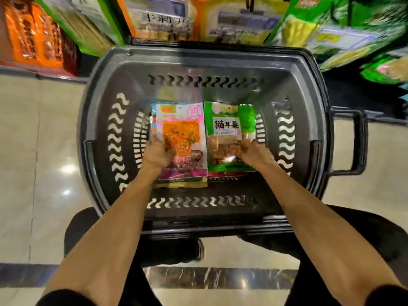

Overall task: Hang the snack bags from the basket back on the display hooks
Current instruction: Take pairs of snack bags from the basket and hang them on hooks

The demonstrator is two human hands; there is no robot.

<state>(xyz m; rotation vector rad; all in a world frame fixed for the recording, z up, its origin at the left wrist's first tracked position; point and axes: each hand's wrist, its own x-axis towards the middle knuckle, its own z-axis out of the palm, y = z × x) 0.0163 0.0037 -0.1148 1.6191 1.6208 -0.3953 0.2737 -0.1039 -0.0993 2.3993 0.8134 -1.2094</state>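
Note:
A dark grey plastic basket (198, 62) stands on the floor below me. Two snack bags lie side by side on its bottom. My left hand (157, 153) grips the left edge of a pink and orange bag (183, 129). My right hand (254, 152) grips the right edge of a green bag (223, 129) with black characters. Under the pink bag the edge of another, yellowish bag (181, 184) shows. Hooks are not visible.
Above the basket hang rows of blurred snack bags: orange ones (33, 34) at the left, orange-yellow ones (167, 16) in the middle, green ones (344, 25) at the right. The basket's handle (357, 142) sticks out to the right. Glossy tiled floor (39, 151) surrounds it.

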